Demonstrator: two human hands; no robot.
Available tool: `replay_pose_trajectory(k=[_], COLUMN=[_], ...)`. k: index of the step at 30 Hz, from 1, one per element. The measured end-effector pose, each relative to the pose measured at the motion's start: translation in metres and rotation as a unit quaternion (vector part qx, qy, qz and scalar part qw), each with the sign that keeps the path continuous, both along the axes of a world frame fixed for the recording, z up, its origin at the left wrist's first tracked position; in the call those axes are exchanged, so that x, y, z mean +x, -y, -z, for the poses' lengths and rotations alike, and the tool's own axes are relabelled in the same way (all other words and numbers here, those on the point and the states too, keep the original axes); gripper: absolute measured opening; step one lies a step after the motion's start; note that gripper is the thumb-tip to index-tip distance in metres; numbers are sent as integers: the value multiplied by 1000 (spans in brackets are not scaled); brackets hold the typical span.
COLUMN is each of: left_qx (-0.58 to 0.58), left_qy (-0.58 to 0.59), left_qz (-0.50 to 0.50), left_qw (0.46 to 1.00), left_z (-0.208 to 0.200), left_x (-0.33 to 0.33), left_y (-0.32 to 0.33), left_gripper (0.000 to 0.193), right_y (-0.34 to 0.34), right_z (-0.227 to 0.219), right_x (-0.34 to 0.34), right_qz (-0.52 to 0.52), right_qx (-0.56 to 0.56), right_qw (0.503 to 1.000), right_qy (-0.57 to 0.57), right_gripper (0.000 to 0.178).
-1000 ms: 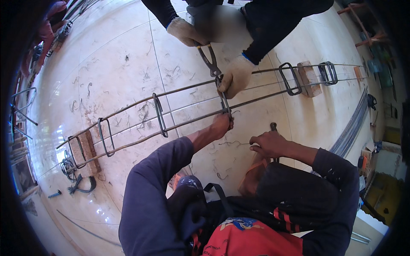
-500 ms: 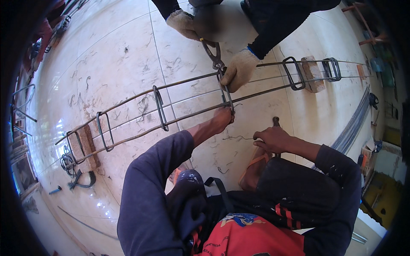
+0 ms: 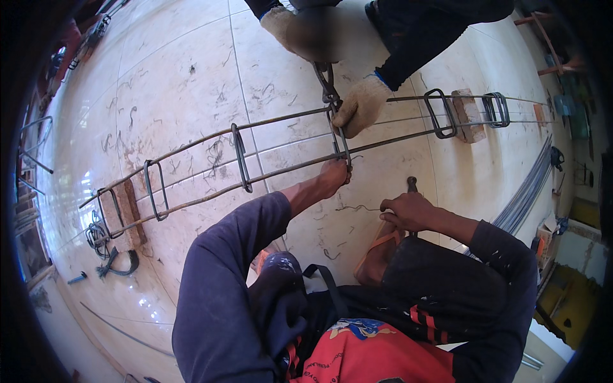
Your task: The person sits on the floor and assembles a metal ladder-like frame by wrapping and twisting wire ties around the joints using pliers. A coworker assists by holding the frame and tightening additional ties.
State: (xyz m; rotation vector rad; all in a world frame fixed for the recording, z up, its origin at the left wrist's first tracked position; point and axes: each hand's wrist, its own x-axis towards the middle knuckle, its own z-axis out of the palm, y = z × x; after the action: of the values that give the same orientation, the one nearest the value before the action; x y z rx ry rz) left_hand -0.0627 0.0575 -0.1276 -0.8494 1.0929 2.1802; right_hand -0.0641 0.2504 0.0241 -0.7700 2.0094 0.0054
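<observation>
In the head view, a rebar cage [image 3: 290, 168] spans the tiled floor [image 3: 389, 167] from the left side toward the right edge, on a brick [image 3: 131, 214] near one end and a second brick [image 3: 471, 121] near the other. Several rectangular stirrups ring its long bars; the middle stirrup [image 3: 345, 145] is between the two workers.

The person's left hand [image 3: 335, 177] is closed at this stirrup's lower corner, fingers bent around it where it meets the nearer bar. The right hand [image 3: 408, 212] is curled over a dark hand tool [image 3: 412, 185], which shows on both sides of the fist, above a sandalled foot [image 3: 373, 262]. A thin tie wire [image 3: 357, 208] runs left from its fingertips; whether they pinch it is unclear.

Across the cage, a co-worker's gloved hand [image 3: 362, 108] is at the middle stirrup's upper part. The other glove [image 3: 281, 29] is by the pincers [image 3: 324, 80], whose jaws meet the stirrup's farther corner.

Toward the floor's left edge lie a wire coil [image 3: 97, 236] and a bundle of tie wire [image 3: 124, 265]; a sheaf of rods [image 3: 520, 195] lies near the right edge.
</observation>
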Motion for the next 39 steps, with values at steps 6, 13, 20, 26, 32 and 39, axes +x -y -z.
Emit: replay_pose_trajectory(k=[6,13,20,26,32,39], left_qx=[12,11,19,13,-10,-2], left_qy=[9,-5,-10,-18,-9,-2], left_qz=[6,9,24,36,49,59], left_qw=[1000,1000,999,999,999,998], left_z=[2,5,-3,-6,-12,-3], left_x=[-1,-1,-3,-2,-4,-2], left_y=[1,1,4,5,5,6], left_gripper=[18,15,8,9,12,17], right_y=[-4,-3,-5,-7,-7,-5], right_z=[3,0,4,3,3,3], right_x=[1,1,2,2,2,2], right_qz=[-3,-2,-9,-13,-13,-27], right_qx=[1,4,13,14,23,35], right_qw=[1000,1000,1000,1000,999,999], right_qy=[-4,2,-1,10,18,16], right_gripper=[37,37,37,38,38,37])
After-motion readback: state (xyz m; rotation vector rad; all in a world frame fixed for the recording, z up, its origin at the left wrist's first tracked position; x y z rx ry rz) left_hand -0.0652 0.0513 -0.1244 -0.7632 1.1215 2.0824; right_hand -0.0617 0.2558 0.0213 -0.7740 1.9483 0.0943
